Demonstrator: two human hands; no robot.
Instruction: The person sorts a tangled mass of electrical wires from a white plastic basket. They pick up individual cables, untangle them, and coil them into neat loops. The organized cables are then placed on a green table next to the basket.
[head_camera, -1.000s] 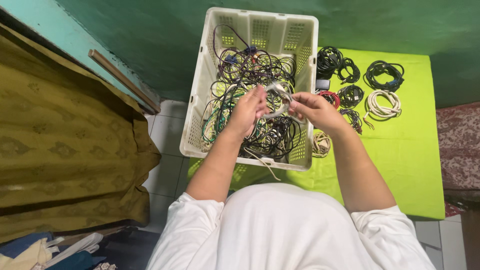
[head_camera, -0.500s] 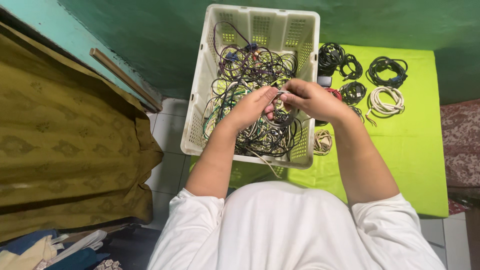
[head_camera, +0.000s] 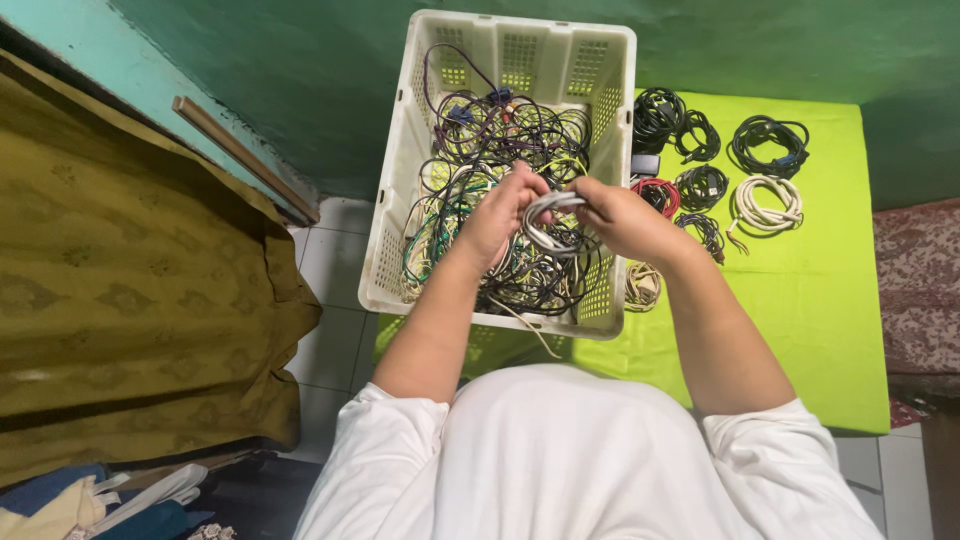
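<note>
The grey cable (head_camera: 548, 222) hung in a small loop between both hands, held just above the white crate (head_camera: 397, 180). The left hand (head_camera: 497, 215) was closed around one side of the loop, and the right hand (head_camera: 618, 215) pinched the other end between its fingertips. It looked like the coiling step, with the loose length being wound into a bundle, though how many turns it had was hard to tell at this size. The next move likely called for a steady grip on the loop while the free end was tucked. Below sat the tangle of wires (head_camera: 500, 150) filling the crate. To the right, coiled cables (head_camera: 768, 205) lay in tidy bundles on the lime-green counter (head_camera: 830, 320). A mustard cloth (head_camera: 120, 270) was draped at far left.
</note>
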